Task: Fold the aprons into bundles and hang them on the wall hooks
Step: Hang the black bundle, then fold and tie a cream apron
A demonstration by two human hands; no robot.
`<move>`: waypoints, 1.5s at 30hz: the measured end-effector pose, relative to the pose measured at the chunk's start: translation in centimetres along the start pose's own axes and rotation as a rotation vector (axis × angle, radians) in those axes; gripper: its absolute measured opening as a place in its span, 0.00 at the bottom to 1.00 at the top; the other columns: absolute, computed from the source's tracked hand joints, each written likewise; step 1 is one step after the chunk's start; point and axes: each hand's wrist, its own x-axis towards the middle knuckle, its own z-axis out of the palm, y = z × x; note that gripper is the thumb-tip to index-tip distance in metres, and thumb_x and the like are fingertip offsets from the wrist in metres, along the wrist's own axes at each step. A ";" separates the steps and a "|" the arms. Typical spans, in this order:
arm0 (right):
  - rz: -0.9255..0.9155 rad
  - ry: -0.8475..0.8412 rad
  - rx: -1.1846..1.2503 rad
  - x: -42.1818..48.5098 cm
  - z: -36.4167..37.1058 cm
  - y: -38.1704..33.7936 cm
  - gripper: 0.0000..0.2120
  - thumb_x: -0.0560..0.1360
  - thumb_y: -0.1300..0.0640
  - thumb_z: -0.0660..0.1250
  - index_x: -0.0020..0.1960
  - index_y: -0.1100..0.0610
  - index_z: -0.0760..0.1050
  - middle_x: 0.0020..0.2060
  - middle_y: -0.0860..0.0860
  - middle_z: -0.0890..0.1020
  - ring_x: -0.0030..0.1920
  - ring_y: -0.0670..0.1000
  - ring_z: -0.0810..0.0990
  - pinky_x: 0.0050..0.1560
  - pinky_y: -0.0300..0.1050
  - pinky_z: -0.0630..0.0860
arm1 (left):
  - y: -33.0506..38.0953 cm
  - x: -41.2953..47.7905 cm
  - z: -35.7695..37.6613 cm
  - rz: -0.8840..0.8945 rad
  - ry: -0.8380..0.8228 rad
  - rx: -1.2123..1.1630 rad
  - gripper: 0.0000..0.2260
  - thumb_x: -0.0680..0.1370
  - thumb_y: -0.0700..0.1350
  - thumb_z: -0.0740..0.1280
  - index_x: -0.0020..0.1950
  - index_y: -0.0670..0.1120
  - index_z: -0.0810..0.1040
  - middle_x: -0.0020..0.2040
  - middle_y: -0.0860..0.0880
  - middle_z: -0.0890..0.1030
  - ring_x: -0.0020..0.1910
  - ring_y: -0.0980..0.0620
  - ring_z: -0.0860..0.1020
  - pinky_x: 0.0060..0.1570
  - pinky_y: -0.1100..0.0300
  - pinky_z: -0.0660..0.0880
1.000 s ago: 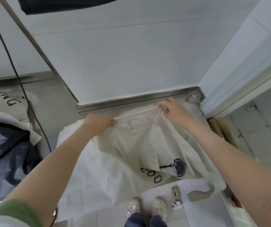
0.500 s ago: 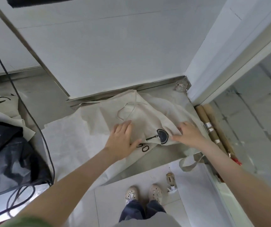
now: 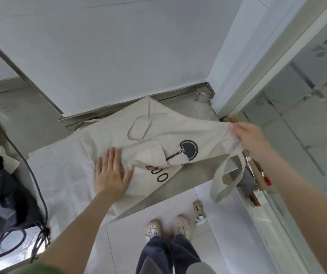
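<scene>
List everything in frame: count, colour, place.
apron: 1, cream with black print, on counter
cloth: 1, white, under apron
bag: 1, black, counter's left end
cord: 1, black, beside bag
counter: 1, steel grey, against wall
cardboard rolls: count unclear, brown, right of counter
bottle: 1, tan, floor
shoes: 2, beige, floor
left hand: 1, flat on apron
right hand: 1, gripping apron's right edge
</scene>
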 end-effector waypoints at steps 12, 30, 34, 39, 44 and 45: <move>-0.129 -0.492 -0.356 -0.3 -0.5 1.6 0.23 0.73 0.58 0.72 0.61 0.45 0.66 0.62 0.50 0.71 0.66 0.50 0.69 0.65 0.45 0.67 | 3.8 2.2 -3.2 0.131 0.203 -0.044 0.29 0.76 0.61 0.53 0.61 0.37 0.71 0.56 0.39 0.74 0.53 0.38 0.73 0.54 0.44 0.69; 0.088 -0.180 0.063 -5.4 -1.6 10.2 0.11 0.76 0.47 0.68 0.50 0.54 0.76 0.44 0.45 0.80 0.43 0.46 0.79 0.40 0.41 0.75 | 18.1 0.0 0.4 0.671 0.158 0.264 0.38 0.66 0.49 0.74 0.72 0.43 0.61 0.76 0.38 0.57 0.75 0.38 0.54 0.68 0.34 0.55; 0.121 -0.215 -0.115 -5.4 0.7 10.2 0.26 0.66 0.43 0.72 0.59 0.51 0.70 0.53 0.45 0.74 0.52 0.46 0.74 0.47 0.42 0.72 | 17.5 -0.8 0.4 0.273 0.002 0.148 0.44 0.62 0.53 0.76 0.72 0.42 0.59 0.75 0.37 0.57 0.75 0.37 0.56 0.64 0.29 0.57; 0.048 0.010 -0.221 -6.1 3.6 10.1 0.23 0.71 0.59 0.70 0.61 0.61 0.64 0.56 0.53 0.65 0.57 0.54 0.66 0.54 0.46 0.69 | 16.3 -0.7 -0.2 -0.179 -0.143 -0.131 0.36 0.76 0.52 0.62 0.77 0.42 0.48 0.78 0.40 0.46 0.77 0.43 0.44 0.73 0.41 0.46; 0.010 -0.095 -0.318 -5.8 3.6 9.1 0.09 0.73 0.66 0.61 0.54 0.60 0.69 0.49 0.53 0.70 0.49 0.54 0.71 0.47 0.44 0.70 | 14.5 -0.7 -1.4 0.047 -0.254 0.074 0.36 0.75 0.36 0.55 0.77 0.40 0.36 0.78 0.43 0.41 0.78 0.47 0.41 0.75 0.49 0.41; -0.003 -0.146 -0.316 -5.7 3.3 8.9 0.08 0.74 0.66 0.60 0.52 0.59 0.71 0.47 0.53 0.72 0.46 0.53 0.73 0.45 0.43 0.69 | 14.2 -0.7 -1.7 0.099 -0.276 0.109 0.37 0.75 0.36 0.56 0.77 0.41 0.36 0.78 0.44 0.41 0.78 0.48 0.41 0.75 0.50 0.43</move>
